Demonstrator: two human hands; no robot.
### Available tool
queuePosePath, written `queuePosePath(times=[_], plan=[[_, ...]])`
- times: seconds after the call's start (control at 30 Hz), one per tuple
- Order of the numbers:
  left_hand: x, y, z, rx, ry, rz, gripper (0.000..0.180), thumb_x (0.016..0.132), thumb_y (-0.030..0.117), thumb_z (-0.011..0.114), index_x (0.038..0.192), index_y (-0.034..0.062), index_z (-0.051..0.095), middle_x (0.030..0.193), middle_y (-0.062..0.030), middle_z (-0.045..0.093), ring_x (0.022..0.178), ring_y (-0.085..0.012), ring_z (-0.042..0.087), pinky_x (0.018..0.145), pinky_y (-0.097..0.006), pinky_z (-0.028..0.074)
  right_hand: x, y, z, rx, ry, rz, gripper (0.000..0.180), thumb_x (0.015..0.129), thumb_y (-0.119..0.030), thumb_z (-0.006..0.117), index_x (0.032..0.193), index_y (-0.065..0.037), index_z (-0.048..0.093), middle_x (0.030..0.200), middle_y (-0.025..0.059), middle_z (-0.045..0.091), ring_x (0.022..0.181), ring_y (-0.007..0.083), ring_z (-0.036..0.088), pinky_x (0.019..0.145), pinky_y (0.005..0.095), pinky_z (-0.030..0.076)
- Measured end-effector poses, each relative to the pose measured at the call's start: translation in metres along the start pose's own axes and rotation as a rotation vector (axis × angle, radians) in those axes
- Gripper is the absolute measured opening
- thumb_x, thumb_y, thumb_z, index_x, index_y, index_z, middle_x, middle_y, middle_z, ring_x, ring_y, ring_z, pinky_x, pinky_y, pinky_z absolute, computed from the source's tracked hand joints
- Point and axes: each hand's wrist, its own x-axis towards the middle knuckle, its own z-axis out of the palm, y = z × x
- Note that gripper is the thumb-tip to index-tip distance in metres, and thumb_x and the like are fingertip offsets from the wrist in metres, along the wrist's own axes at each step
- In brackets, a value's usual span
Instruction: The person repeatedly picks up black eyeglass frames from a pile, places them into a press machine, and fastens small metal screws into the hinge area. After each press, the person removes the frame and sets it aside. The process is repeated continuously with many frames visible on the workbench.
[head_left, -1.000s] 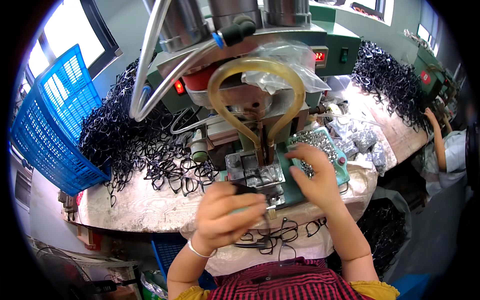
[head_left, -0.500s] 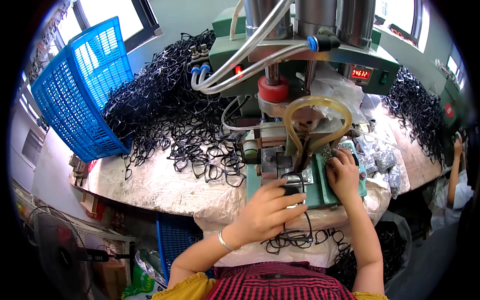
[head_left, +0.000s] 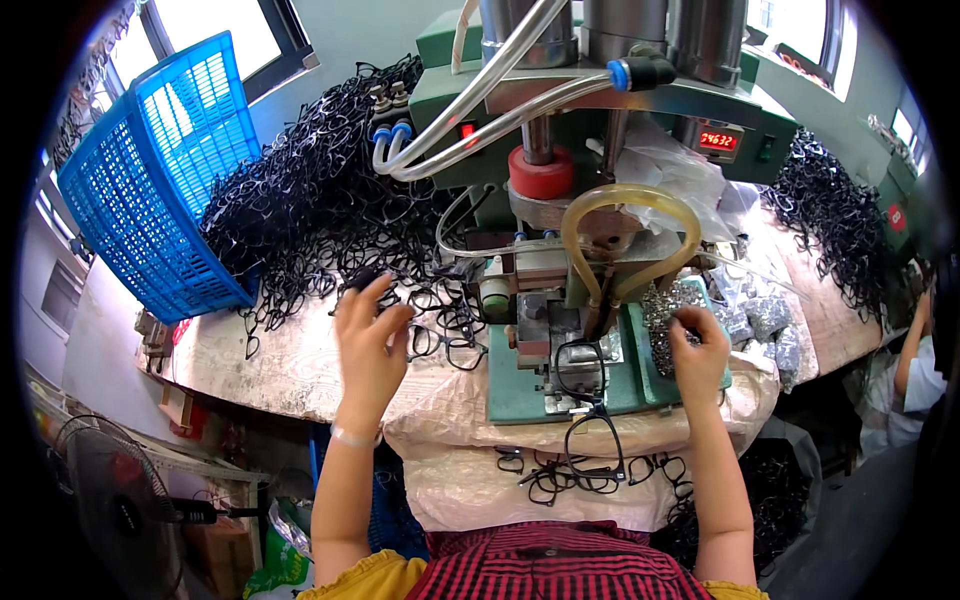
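A black eyeglass frame (head_left: pixel 596 408) rests at the fixture of a green press machine (head_left: pixel 510 400). One rim lies under the press head and the other hangs toward me, with neither hand on it. My left hand (head_left: pixel 370 345) reaches to the near edge of a pile of black eyeglass frames (head_left: pixel 440 320), thumb and fingers apart, a dark cover on one fingertip. Over a green tray of tiny metal parts (head_left: pixel 662 325), my right hand (head_left: pixel 702 350) is closed in a pinch. What sits between its fingertips is too small to make out.
A tilted blue basket (head_left: pixel 150 190) stands at the far left beside the heaped frames. Several more frames (head_left: pixel 550 478) lie before the machine. Bags of small parts (head_left: pixel 768 315) sit right of the tray. A clear hose loop (head_left: pixel 690 225) hangs before the press head.
My left hand has left the eyeglass frame at the machine and moved left to the pile. My right hand has drawn slightly toward me over the tray, its fingers now pinched.
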Motion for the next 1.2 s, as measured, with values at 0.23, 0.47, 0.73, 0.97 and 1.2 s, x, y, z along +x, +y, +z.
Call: queuePosePath(times=[0.23, 0.47, 0.73, 0.97, 1.2], plan=[[-0.073, -0.074, 0.085, 0.134, -0.293, -0.127, 0.017, 0.071, 0.012, 0.076, 0.087, 0.0148, 0.077, 0.152, -0.012, 0.048, 0.133, -0.0469, 0.042, 0.119, -0.053, 0.024, -0.026, 0.006, -0.034, -0.132, 0.015, 0.006, 0.013, 0.083, 0.0, 0.07, 0.096, 0.0, 0.073, 0.093, 0.0105, 0.073, 0.089, 0.0218, 0.069, 0.084, 0.031, 0.051], [-0.054, -0.047, 0.032, -0.022, -0.151, -0.035, 0.012, 0.078, 0.004, 0.072, 0.088, 0.0081, 0.077, 0.149, -0.0126, 0.052, 0.124, -0.0409, 0.048, 0.109, -0.046, 0.036, -0.053, -0.01, -0.073, -0.071, -0.008, 0.076, 0.014, 0.08, 0.005, 0.071, 0.094, 0.001, 0.073, 0.091, 0.0081, 0.071, 0.089, 0.019, 0.067, 0.084, 0.0303, 0.05], [-0.034, 0.009, 0.059, -0.871, 0.249, -0.524, 0.022, 0.103, 0.014, 0.057, 0.088, -0.0007, 0.061, 0.082, -0.0022, 0.063, 0.077, -0.007, 0.053, 0.069, -0.023, 0.042, -0.008, -0.083, 0.032, 0.255, -0.197, -0.122, 0.016, 0.079, -0.001, 0.072, 0.093, -0.001, 0.065, 0.088, 0.008, 0.069, 0.084, 0.0174, 0.066, 0.077, 0.0301, 0.051], [-0.056, 0.051, 0.057, -1.307, 0.382, -0.645, 0.01, 0.105, 0.011, 0.053, 0.107, 0.0026, 0.058, 0.097, -0.0059, 0.063, 0.084, -0.0133, 0.061, 0.076, -0.028, 0.053, -0.027, -0.083, 0.047, 0.668, -0.17, 0.089, 0.03, 0.084, 0.001, 0.072, 0.109, 0.001, 0.055, 0.099, 0.0062, 0.065, 0.091, 0.0114, 0.063, 0.084, 0.0252, 0.05], [0.045, 0.111, -0.01, -1.151, 0.341, 0.118, 0.012, 0.101, 0.009, 0.054, 0.107, -0.0013, 0.056, 0.103, -0.0168, 0.062, 0.098, -0.0241, 0.061, 0.089, -0.037, 0.047, -0.032, -0.107, 0.05, 0.898, -0.271, 0.277, 0.034, 0.086, 0.001, 0.071, 0.116, 0.002, 0.054, 0.108, 0.0091, 0.066, 0.095, 0.0123, 0.064, 0.09, 0.0259, 0.048]])
